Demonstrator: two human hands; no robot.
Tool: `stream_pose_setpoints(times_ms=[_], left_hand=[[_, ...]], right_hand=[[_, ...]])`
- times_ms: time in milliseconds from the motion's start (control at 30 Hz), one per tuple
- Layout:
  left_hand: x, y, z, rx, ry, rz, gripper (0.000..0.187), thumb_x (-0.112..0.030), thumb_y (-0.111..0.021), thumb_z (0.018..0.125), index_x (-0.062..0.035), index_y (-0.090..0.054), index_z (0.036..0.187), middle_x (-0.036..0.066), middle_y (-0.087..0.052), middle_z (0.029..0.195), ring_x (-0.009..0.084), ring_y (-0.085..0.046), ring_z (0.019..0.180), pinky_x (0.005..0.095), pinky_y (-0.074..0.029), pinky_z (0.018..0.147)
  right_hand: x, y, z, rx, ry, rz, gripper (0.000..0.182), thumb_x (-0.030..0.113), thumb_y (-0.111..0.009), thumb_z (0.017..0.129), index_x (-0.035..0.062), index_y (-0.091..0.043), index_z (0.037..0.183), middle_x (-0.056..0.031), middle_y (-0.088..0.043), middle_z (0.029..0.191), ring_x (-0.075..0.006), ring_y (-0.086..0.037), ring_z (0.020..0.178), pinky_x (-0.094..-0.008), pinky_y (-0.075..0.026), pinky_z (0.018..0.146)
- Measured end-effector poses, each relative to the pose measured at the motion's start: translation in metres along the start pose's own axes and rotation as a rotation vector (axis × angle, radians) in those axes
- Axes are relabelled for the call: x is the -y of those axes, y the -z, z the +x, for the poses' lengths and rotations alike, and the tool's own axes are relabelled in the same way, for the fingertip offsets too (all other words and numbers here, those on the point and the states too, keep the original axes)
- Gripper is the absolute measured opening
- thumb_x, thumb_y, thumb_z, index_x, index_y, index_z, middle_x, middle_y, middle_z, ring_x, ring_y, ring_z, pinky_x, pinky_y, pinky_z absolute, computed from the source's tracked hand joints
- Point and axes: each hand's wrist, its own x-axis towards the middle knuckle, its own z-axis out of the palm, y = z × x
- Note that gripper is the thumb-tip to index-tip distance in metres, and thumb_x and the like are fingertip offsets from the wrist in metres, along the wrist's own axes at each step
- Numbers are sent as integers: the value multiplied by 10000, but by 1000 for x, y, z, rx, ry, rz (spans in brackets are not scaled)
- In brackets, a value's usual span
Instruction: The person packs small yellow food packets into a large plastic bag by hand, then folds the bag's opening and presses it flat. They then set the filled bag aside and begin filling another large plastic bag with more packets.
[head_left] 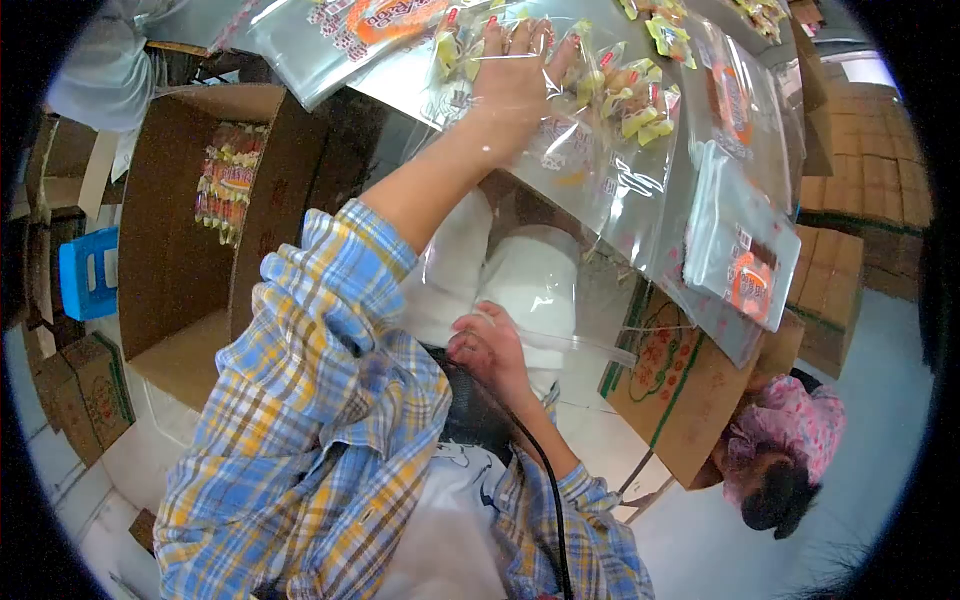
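Note:
My left hand (515, 85) reaches across the table with its fingers spread over small snacks in yellow and clear wrappers (455, 55). Clear plastic covers the snacks, and glare on my wrist suggests it lies over the hand too. In my lap, my right hand (490, 345) has curled fingers at the edge of the clear plastic bag (575, 345), which stretches out to the right. Beside the left hand, more wrapped snacks (635, 100) lie in clear printed bags. A stack of flat printed bags (740, 245) rests at the table's right corner.
An open cardboard box (165, 200) at left holds packed snacks (228, 180). Near it is a blue plastic crate (90, 272). Printed bags (345, 40) lie at the table's far left. On the right are a cardboard carton (675, 390), stacked cartons (865, 150) and a person in pink (790, 430).

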Motion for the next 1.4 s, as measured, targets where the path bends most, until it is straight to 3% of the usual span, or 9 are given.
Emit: stream_pose_setpoints(times_ms=[67,200,300,400,500,700,900,1067,1400], left_hand=[[0,-8,2,-22,-3,41,659,-294,-627,937,-174,-445,1559,167,-535,1513,335,-455,1449,628,-318,1180],[-1,-5,-1,-10,2,-27,669,-308,-644,927,-169,-451,1552,166,-538,1509,334,-469,1438,625,-328,1174],[3,-6,1,-23,-22,-30,676,-308,-654,921,-167,-451,1550,167,-538,1508,331,-473,1435,619,-334,1172],[3,-12,-1,-28,-30,-6,681,-290,-655,919,-153,-444,1552,180,-542,1498,341,-484,1425,629,-345,1156],[-2,-5,-1,-74,-19,-44,662,-252,-644,917,-122,-458,1540,198,-557,1475,362,-510,1396,679,-353,1115],[-6,18,8,110,-47,27,609,-193,-602,926,-71,-492,1512,190,-595,1430,364,-582,1284,716,-345,1075],[0,8,-2,-100,-11,-112,568,-190,-588,933,-79,-519,1486,120,-635,1390,322,-558,1325,641,-320,1139],[5,17,-11,-52,85,-148,540,-185,-603,922,-89,-552,1452,73,-650,1370,281,-516,1387,555,-283,1192],[17,10,-3,-70,150,-263,466,-154,-659,840,-134,-682,1304,81,-687,1288,300,-588,1277,537,-352,1096]], right_hand=[[6,9,4,-154,-59,159,354,356,-546,1065,34,-609,1198,-53,-624,694,-196,-573,608,-321,-484,618],[16,51,-4,11,-7,-623,484,385,-540,1068,24,-725,804,-37,-614,642,-165,-584,612,-299,-465,612],[36,16,-36,331,-179,-925,474,383,-544,1072,10,-743,858,-65,-672,686,-165,-618,646,-307,-499,668],[74,-19,-60,599,154,-1123,254,254,-636,1028,31,-757,1031,-166,-756,1009,-247,-699,879,-374,-540,809],[94,-30,-28,117,862,-1317,268,155,-706,942,23,-717,1175,-186,-717,1212,-376,-655,1126,-445,-499,1009],[125,-54,84,-328,1318,-1747,652,180,-679,904,-67,-468,1469,-321,-450,1515,-484,-402,1425,-538,-306,1206],[201,-84,149,-555,1470,-1765,653,95,-642,847,-61,-468,1457,-307,-490,1479,-467,-403,1427,-567,-277,1221],[214,-93,185,-765,1355,-1960,564,282,-647,931,179,-546,1476,-111,-565,1452,-336,-458,1409,-616,-295,1144],[227,-60,208,-628,1527,-1799,457,121,-660,844,192,-680,1295,-7,-649,1356,-217,-517,1345,-509,-287,1040]])
